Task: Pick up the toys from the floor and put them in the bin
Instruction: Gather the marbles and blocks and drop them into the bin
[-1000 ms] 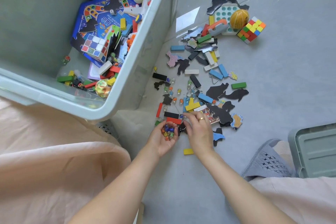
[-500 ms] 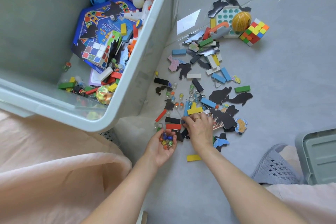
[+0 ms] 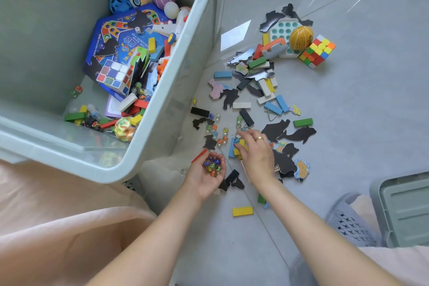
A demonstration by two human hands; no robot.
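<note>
Toys lie all over the floor (image 3: 348,111) in the middle of the frame. Lowest is a yellow block (image 3: 242,211). Above it, the left hand (image 3: 205,175) cups a pile of marbles (image 3: 212,166). The right hand (image 3: 254,152) reaches down, fingers bent over blocks; what it grips, I cannot tell. The bin (image 3: 181,72) fills the upper left.

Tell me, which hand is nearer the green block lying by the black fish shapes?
Right. The right hand reaches among the pieces just left of the green block; the left hand, cupping marbles, sits farther away, nearer the bin.
</note>
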